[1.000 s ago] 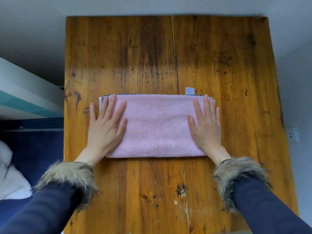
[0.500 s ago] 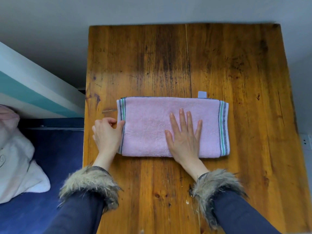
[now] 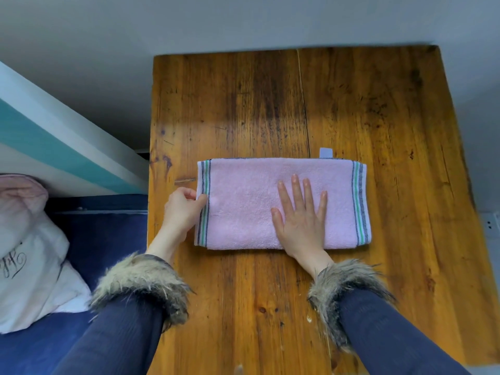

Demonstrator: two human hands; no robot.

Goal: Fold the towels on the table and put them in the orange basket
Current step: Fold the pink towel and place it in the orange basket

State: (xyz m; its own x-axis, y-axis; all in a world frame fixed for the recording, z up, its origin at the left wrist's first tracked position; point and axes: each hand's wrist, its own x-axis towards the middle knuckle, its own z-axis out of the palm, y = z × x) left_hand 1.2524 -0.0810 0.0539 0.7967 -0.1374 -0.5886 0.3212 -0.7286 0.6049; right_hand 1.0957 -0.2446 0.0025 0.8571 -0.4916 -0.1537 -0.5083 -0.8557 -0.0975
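A pink towel with striped ends lies folded into a long strip across the middle of the wooden table. A small white label sticks out at its far edge. My left hand pinches the towel's left striped end, thumb on top. My right hand lies flat on the towel just right of its middle, fingers spread and straight. The orange basket is not in view.
Left of the table is a blue bed surface with a white and pink pillow. A white and teal panel slants behind it. A wall socket shows at the right edge.
My left hand slid off the towel to its left end and now pinches that edge. My right hand moved from the right end to the middle. The view shifted left.
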